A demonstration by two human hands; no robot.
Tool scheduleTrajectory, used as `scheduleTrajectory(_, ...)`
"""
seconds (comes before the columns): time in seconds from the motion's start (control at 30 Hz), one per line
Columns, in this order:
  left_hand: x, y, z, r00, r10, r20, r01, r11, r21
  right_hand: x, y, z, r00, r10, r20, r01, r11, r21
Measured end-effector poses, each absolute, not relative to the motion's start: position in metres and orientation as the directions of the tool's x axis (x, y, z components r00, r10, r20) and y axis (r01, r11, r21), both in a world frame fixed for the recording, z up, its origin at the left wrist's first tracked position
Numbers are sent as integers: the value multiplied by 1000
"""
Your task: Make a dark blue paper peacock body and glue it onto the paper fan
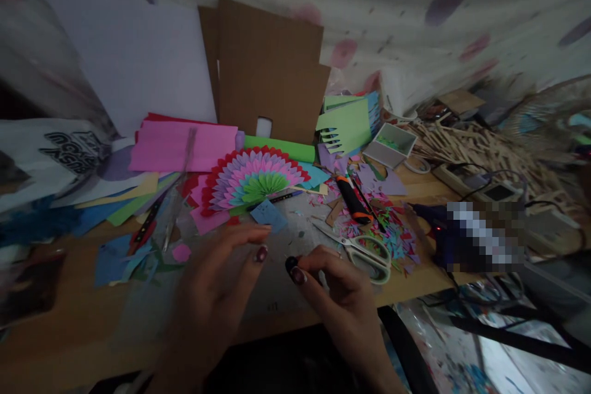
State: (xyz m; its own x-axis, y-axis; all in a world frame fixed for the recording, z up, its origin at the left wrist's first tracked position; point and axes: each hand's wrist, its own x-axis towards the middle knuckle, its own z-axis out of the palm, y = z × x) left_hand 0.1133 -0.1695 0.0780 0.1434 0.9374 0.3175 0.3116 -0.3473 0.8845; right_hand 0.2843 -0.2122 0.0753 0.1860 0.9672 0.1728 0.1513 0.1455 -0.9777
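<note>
My left hand (217, 280) hovers over the front of the work table, thumb and index finger apart, with nothing visible between them. Close to its right, the fingertips of my right hand (341, 289) are pinched together. Something tiny and thin seems to stick out at their tips, too small and dark to name. Just beyond the hands lies a blue paper piece (268, 215). A layered paper fan (258, 181) in red, purple, pink, turquoise and green stands behind it. Scissors with pale handles (369, 255) lie by my right hand.
An orange-black cutter (353, 200) lies among colourful paper scraps (397, 228). A dark glue gun (443, 234) with a red light sits at right. Behind are pink paper (184, 144), cardboard (272, 68) and a small white box (390, 146). Blue scraps (113, 258) lie left.
</note>
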Motion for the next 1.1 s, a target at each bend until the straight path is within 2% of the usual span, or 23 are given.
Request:
scheduleTrajectory(0.13,108,-160,86,232,887,399,394,-460,795,286,-212,77,185,969,165,138,141,-980)
scheduleTrajectory(0.3,119,-171,79,231,904,359,419,-426,802,287,-212,76,190,972,136,123,113,-986)
scheduleTrajectory(0.53,125,-177,80,273,799,536,395,-601,695,287,-213,72,182,973,138,125,117,-985)
scheduleTrajectory(1.1,132,-186,71,192,842,505,308,-540,783,285,-216,73,209,965,155,84,140,-987)
